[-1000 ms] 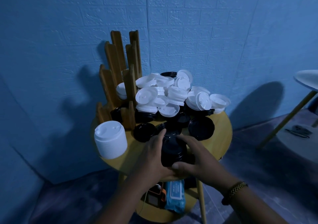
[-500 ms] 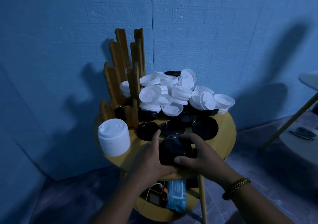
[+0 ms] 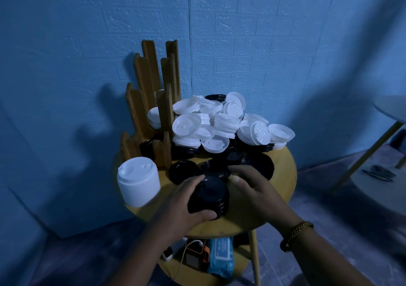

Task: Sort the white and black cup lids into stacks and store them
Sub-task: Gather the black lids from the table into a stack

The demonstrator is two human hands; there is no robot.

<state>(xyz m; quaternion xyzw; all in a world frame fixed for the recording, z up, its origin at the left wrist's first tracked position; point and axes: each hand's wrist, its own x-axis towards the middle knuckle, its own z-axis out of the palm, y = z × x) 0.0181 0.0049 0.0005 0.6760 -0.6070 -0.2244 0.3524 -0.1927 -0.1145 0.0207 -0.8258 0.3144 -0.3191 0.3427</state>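
R hand (image 3: pixel 252 189) quit black stack (image 3: pixel 211 195), prob. slack; L hand (image 3: pixel 186 202) grips it on table (image 3: pixel 282 186).

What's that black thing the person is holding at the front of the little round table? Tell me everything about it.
It is a short stack of black cup lids: round, glossy and plastic-looking, with the rims showing as ridges down its side. It sits near the front edge of the yellow table. The left hand grips it, thumb on the near side, fingers on the far side. The right hand is close beside it; whether they touch is unclear.

One head-worn view looks forward and down, close over the round table (image 3: pixel 283 189) by the wall (image 3: pixel 274 43)
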